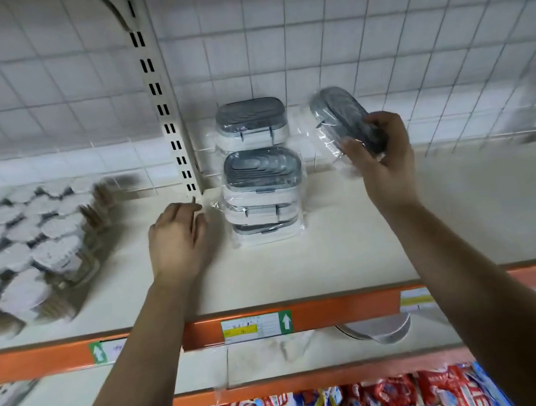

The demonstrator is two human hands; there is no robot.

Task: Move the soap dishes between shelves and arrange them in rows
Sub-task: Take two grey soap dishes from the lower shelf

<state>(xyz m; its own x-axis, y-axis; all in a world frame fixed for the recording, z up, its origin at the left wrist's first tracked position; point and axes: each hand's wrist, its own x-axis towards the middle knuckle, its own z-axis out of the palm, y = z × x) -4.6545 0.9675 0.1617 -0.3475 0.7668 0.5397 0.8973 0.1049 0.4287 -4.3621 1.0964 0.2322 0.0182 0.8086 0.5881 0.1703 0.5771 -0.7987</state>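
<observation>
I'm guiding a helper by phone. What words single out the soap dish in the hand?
On the cream shelf with the orange edge, look right of the slotted post, past the stacked soap dishes. The right hand grips one wrapped, grey-topped soap dish there. It alone is tilted and held up; the rest lie flat.

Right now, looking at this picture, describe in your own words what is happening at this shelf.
A person is stocking a shop shelf. Their right hand grips a plastic-wrapped grey-and-white soap dish, held tilted in the air just right of two stacks of the same dishes, one behind the other. The left hand is low beside the front stack and holds nothing. Jars with white lids stand on the shelf further left.
</observation>
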